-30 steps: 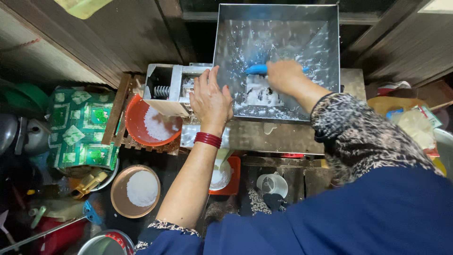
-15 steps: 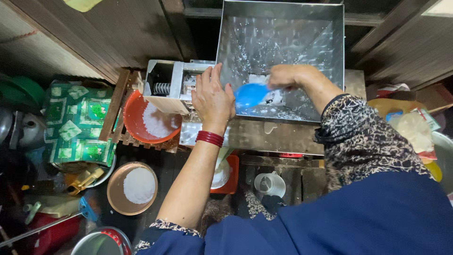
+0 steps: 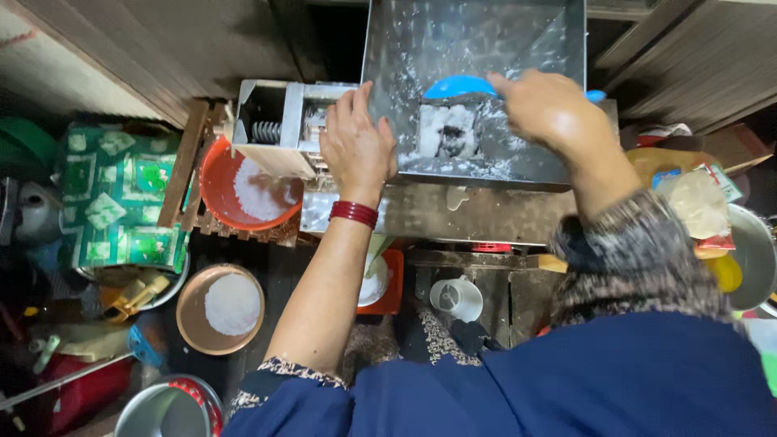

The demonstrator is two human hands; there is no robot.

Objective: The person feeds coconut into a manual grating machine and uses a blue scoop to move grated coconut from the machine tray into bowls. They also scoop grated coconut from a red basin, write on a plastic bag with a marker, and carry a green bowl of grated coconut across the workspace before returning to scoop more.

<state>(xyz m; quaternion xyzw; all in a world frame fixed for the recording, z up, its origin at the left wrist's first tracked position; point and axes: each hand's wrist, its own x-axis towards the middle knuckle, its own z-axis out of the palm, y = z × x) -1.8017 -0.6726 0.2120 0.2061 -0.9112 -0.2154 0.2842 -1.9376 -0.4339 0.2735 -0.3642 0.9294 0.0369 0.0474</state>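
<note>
Since the earlier frame the blue scoop (image 3: 457, 86) had risen from the white mass (image 3: 445, 129) toward the metal hopper (image 3: 405, 48)'s upper centre, the right hand (image 3: 550, 109) closed round its handle. At frame centre the left hand (image 3: 356, 146) lay flat, fingers spread, holding nothing, across the hopper's left wall, hemmed by the grinder outlet (image 3: 275, 129); below-left stood an orange bowl (image 3: 212, 174) of white flakes and a copper dish (image 3: 194, 311), leaving little free room

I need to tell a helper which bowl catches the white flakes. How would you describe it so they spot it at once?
Start at the big steel hopper; left of it sits the metal chute. Under the chute, on a wooden rack, is the orange bowl holding white flakes. The brown bowl lies lower.
</note>
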